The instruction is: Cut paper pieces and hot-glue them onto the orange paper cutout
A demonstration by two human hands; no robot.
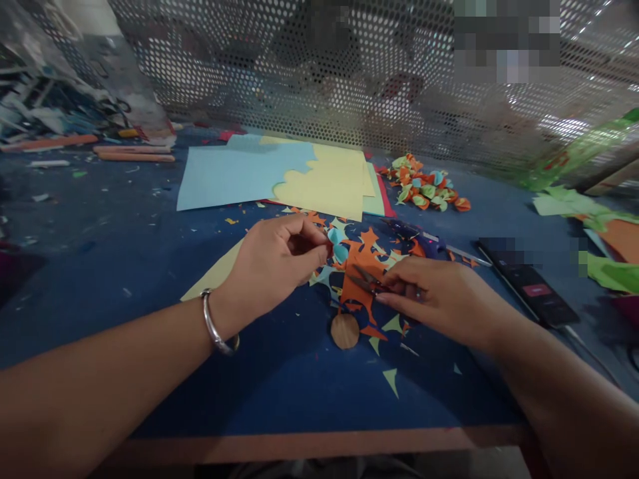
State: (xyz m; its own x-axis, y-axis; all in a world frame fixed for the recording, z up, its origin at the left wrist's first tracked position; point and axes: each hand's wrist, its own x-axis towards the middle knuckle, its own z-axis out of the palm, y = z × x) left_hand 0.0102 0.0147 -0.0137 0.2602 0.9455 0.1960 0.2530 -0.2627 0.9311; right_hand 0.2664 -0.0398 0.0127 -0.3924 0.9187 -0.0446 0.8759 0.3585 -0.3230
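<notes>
Between the thumb and fingers of my left hand (284, 256) is a small light-blue paper flower (338, 245), its petals folded up. My right hand (439, 289) grips a pair of small scissors (368, 281), whose dark blades point left with a gap between them. Under the blades lies an orange paper piece (357, 259) with cut-out edges, among orange and pale green scraps (393, 324). Just below the scraps, nearer me, rests a round wooden disc (345, 331).
Light-blue paper (224, 176) and yellow paper (324, 189) lie at the back. Right of them is a pile of small paper flowers (426, 186). A glue gun (414, 233) and a phone (529, 283) with a cable lie rightward. A clear bottle (120, 73) stands back left by a perforated metal screen (259, 73).
</notes>
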